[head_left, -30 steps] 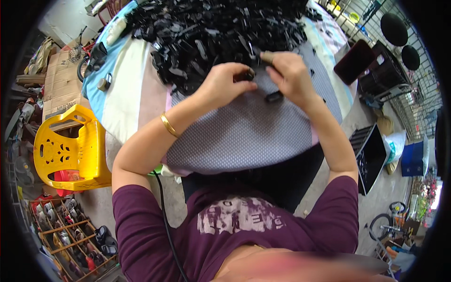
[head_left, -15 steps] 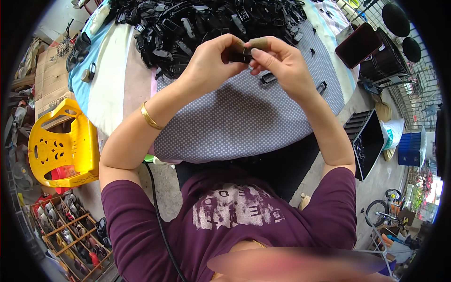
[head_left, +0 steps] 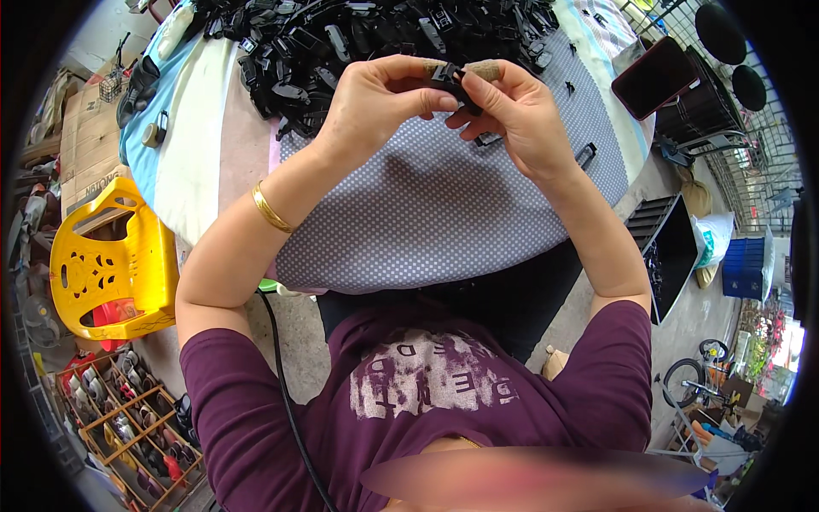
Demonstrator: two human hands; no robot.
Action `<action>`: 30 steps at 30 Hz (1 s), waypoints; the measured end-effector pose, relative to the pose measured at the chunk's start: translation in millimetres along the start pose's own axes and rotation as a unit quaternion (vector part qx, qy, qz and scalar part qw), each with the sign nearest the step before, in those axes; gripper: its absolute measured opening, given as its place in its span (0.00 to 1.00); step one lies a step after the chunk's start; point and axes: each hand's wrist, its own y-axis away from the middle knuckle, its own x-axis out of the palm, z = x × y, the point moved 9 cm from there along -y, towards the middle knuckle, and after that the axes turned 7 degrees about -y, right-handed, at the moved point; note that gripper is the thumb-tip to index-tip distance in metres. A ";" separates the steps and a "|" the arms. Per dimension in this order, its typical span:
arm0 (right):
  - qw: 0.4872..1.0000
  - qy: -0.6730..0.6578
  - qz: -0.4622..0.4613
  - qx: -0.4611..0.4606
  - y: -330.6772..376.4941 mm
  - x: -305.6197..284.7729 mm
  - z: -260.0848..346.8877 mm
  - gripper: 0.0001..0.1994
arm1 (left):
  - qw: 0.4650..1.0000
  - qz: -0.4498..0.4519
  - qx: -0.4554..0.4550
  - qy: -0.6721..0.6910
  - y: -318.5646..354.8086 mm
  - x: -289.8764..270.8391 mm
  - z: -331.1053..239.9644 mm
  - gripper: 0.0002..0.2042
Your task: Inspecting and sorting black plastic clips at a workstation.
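Observation:
Between my two hands, just in front of a heap of black plastic parts (head_left: pixel 358 38), is a small black plastic piece (head_left: pixel 447 77). My left hand (head_left: pixel 380 102) pinches it between thumb and forefinger. From the other side, the thumb and forefinger of my right hand (head_left: pixel 520 107) close on the same piece. Tan wrapping covers a fingertip on each hand. A loose black part (head_left: pixel 488 139) lies on the dotted grey cloth (head_left: pixel 409 222) below my right fingers, partly hidden by them. Another small black part (head_left: pixel 586 154) rests right of my right wrist.
A phone (head_left: pixel 654 78) stands at the table's right side. Left of the table is a yellow plastic chair (head_left: pixel 115 264), with a shoe rack (head_left: pixel 128 427) below it. A black crate (head_left: pixel 670 256) sits on the floor at right. A black cable (head_left: pixel 277 358) hangs past my left side.
My hands have turned the black piece, so more of it shows between the fingertips. My left thumb has straightened along it, and both hands are slightly higher.

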 end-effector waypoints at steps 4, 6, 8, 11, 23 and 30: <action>1.000 0.020 -0.015 0.018 1.6 0.1 -4.1 0.13 | 1.000 -0.006 -0.008 0.012 0.8 0.0 1.2 0.14; 0.999 0.021 -0.021 0.020 2.6 2.8 -4.9 0.14 | 0.999 -0.028 -0.011 0.032 2.6 -1.0 5.0 0.16; 0.989 0.110 -0.087 -0.046 4.7 -0.2 8.6 0.14 | 0.997 -0.036 -0.008 0.073 3.7 2.9 4.0 0.15; 0.981 0.163 -0.089 -0.060 7.9 2.0 9.1 0.15 | 0.990 -0.025 0.013 0.135 2.5 3.8 2.1 0.15; 0.950 0.283 0.009 -0.128 18.2 19.9 16.4 0.13 | 0.990 0.062 0.067 0.107 3.3 7.3 -15.5 0.12; 0.935 0.335 0.021 -0.114 26.8 23.5 6.9 0.09 | 0.995 0.043 0.088 0.029 9.4 7.8 -19.4 0.11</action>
